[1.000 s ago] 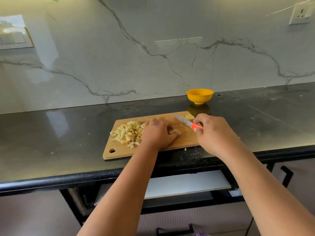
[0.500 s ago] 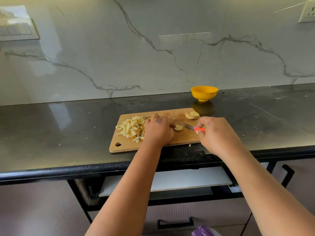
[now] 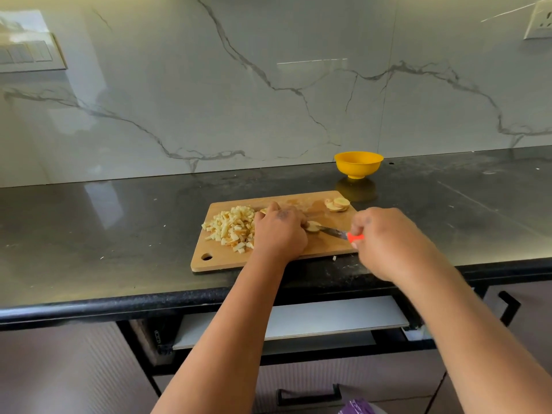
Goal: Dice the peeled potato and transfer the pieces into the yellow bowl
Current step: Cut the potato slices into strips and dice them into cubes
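Wooden board (image 3: 325,249): one dice pile (image 3: 231,228), one yellow bowl (image 3: 358,163); left hand (image 3: 279,233) pins potato slice (image 3: 312,226), half-hidden; right hand (image 3: 385,239) grips knife (image 3: 336,233).

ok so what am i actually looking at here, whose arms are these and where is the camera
No machine here: these are a person's two bare arms, filmed by a camera worn on their head, looking forward and down at a dark kitchen counter. On it lies a wooden cutting board. The left hand steadies a potato piece, while the right hand grips a knife with an orange handle, its blade at that piece. A pile of diced potato sits on the board's left, a few slices at its far right corner. The yellow bowl stands behind the board.
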Demonstrator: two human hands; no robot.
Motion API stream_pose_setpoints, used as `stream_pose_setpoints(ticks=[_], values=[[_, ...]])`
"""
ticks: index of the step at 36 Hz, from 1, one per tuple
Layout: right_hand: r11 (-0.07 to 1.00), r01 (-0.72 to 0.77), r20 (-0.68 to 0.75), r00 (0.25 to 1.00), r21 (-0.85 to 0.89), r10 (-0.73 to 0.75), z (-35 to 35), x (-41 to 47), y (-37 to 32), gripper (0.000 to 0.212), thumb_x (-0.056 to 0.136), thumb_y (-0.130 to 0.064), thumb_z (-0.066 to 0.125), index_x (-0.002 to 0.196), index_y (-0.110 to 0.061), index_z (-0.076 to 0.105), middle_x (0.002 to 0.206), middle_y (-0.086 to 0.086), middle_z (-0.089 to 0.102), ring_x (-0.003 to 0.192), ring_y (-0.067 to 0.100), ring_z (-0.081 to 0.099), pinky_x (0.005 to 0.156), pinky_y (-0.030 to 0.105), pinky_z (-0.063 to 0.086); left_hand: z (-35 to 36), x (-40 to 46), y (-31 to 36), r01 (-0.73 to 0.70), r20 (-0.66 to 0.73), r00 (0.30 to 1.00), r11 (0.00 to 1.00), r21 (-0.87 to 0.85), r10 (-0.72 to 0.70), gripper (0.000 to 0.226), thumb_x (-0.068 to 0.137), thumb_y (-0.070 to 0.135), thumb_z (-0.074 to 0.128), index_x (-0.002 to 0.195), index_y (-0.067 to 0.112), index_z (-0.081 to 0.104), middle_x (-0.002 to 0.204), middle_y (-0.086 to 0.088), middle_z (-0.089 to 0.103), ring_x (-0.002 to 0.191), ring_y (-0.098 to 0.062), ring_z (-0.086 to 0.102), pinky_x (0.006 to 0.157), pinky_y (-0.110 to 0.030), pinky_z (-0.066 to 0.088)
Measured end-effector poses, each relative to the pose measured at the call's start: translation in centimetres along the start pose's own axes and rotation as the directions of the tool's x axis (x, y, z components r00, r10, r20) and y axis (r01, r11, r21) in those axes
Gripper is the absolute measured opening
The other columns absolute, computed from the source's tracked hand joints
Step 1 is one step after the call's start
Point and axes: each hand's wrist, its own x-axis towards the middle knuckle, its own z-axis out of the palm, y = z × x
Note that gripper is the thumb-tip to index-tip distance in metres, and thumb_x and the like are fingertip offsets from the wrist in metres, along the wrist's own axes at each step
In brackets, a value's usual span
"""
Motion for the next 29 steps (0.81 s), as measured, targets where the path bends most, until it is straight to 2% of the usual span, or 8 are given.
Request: stream_pose_setpoints(ticks=[4, 7, 10, 13, 17, 21, 26, 29], values=[[0.999, 0.034, 0.024, 0.999, 0.02, -0.034, -2.0, -1.4, 1.6, 0.007, 0.093, -0.021, 0.065, 0.089, -0.025, 0.061, 0.093, 0.0, 0.059, 0.073, 0.015, 0.053, 0.05, 0.019, 0.031, 0.0, -0.1, -0.1, -0.003, -0.005, 1.0, 1.0, -0.019, 0.003, 0.034, 0.095, 0.018, 0.044, 0.115, 0.029, 0.069, 0.129, 0.006, 0.062, 0.124, -0.022, 0.038, 0.106, -0.047, 0.025], [0.99, 0.091, -0.098, 0.992, 0.105, -0.081, -1.8, -1.2, 2.2, 0.007, 0.094, -0.025, 0.062, 0.088, -0.029, 0.061, 0.083, -0.008, 0.053, 0.062, 0.004, 0.045, 0.047, 0.016, 0.024, -0.1, -0.2, -0.2, 0.002, -0.038, 0.999, 0.999, -0.048, -0.004, 0.032, 0.093, 0.019, 0.046, 0.114, 0.028, 0.069, 0.121, 0.005, 0.066, 0.122, -0.022, 0.041, 0.105, -0.044, 0.028], [0.978, 0.128, -0.182, 0.979, 0.167, -0.097, -0.4, -0.2, 2.0, 0.009, 0.093, -0.025, 0.063, 0.085, -0.028, 0.059, 0.083, -0.005, 0.054, 0.066, 0.007, 0.047, 0.048, 0.018, 0.026, -0.1, -0.3, -0.4, 0.026, -0.109, 0.993, 0.995, -0.099, -0.037, 0.03, 0.092, 0.016, 0.049, 0.108, 0.025, 0.072, 0.109, 0.004, 0.07, 0.118, -0.021, 0.046, 0.1, -0.039, 0.031], [0.968, 0.151, -0.203, 0.973, 0.202, -0.109, 0.8, 0.4, 1.3, 0.009, 0.093, -0.023, 0.062, 0.086, -0.026, 0.059, 0.084, -0.003, 0.055, 0.063, 0.005, 0.047, 0.047, 0.02, 0.028, 0.0, -0.5, -0.5, 0.015, -0.122, 0.992, 0.995, -0.096, -0.026, 0.031, 0.089, 0.013, 0.048, 0.097, 0.024, 0.075, 0.105, 0.006, 0.071, 0.114, -0.021, 0.048, 0.099, -0.04, 0.033], [0.975, 0.146, -0.168, 0.979, 0.169, -0.118, 1.8, 0.4, 0.4, 0.007, 0.094, -0.021, 0.062, 0.09, -0.025, 0.058, 0.082, -0.002, 0.054, 0.067, 0.01, 0.049, 0.048, 0.019, 0.03, 0.1, -0.8, -0.4, -0.004, -0.119, 0.993, 0.997, -0.08, -0.006, 0.03, 0.09, 0.013, 0.048, 0.097, 0.027, 0.073, 0.109, 0.007, 0.07, 0.115, -0.021, 0.045, 0.1, -0.042, 0.032], [0.991, 0.105, -0.08, 0.992, 0.082, -0.099, 2.0, 0.1, -0.6, 0.007, 0.094, -0.013, 0.06, 0.098, -0.018, 0.06, 0.092, 0.005, 0.061, 0.078, 0.02, 0.057, 0.06, 0.025, 0.038, 0.3, -0.8, -0.4, -0.013, -0.116, 0.993, 0.999, -0.043, 0.008, 0.029, 0.091, 0.014, 0.048, 0.103, 0.027, 0.072, 0.113, 0.005, 0.068, 0.116, -0.021, 0.044, 0.097, -0.04, 0.031], [0.99, 0.132, -0.111, 0.986, 0.055, -0.125, 2.6, -0.4, -1.2, 0.012, 0.094, -0.006, 0.053, 0.1, -0.015, 0.059, 0.085, 0.003, 0.056, 0.074, 0.017, 0.055, 0.057, 0.025, 0.04, 0.3, -0.6, -0.4, -0.016, -0.092, 0.996, 1.0, -0.025, 0.014, 0.031, 0.092, 0.014, 0.045, 0.103, 0.026, 0.071, 0.116, 0.007, 0.068, 0.115, -0.021, 0.044, 0.098, -0.041, 0.031], [0.992, 0.114, -0.063, 0.992, 0.055, -0.11, 2.0, -0.4, -1.4, 0.015, 0.093, -0.007, 0.056, 0.104, -0.017, 0.059, 0.084, 0.0, 0.052, 0.073, 0.015, 0.052, 0.057, 0.025, 0.039, 0.4, -0.8, -0.4, -0.011, -0.091, 0.996, 1.0, -0.004, 0.011, 0.031, 0.091, 0.015, 0.045, 0.101, 0.026, 0.072, 0.115, 0.008, 0.069, 0.115, -0.021, 0.044, 0.098, -0.041, 0.031]])
